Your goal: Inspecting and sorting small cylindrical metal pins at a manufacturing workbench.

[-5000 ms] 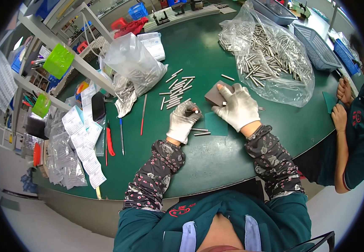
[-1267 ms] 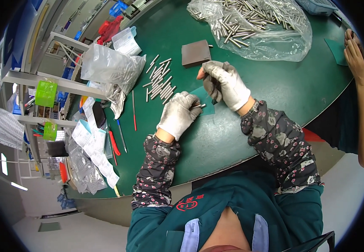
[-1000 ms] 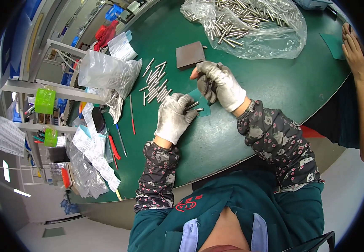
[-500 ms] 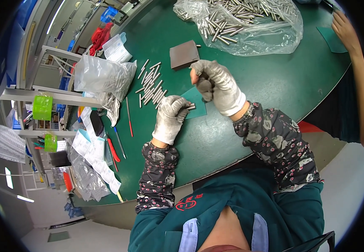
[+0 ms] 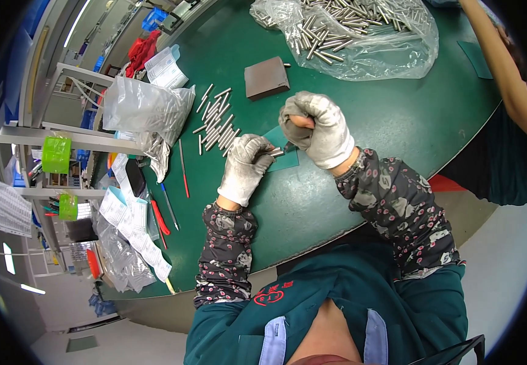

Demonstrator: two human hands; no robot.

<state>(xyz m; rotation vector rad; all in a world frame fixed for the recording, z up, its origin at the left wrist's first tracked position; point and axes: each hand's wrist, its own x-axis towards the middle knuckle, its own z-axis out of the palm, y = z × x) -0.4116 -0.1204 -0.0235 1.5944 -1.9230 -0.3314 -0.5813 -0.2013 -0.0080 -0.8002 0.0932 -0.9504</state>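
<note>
My left hand, in a whitish work glove, is closed round a few short metal pins whose ends stick out toward the right. Just right of it, my right hand, gloved too with a bare fingertip showing, is curled into a fist. A small dark tip pokes out below its fingers, close to the pin ends; the rest is hidden in the grip. Under both hands lies a thin green sheet. Beyond my left hand, loose metal pins are spread in a slanting group.
A brown block sits farther back, with a pin by its corner. Behind it lies a clear plastic bag full of pins. Plastic bags, papers, red-handled pliers and thin tools lie at left. Another person's arm reaches in at right.
My right hand has come lower, toward the pins in my left hand, and its dark tip now shows. My left hand stays nearly in place. The other person's arm has shifted at the right.
</note>
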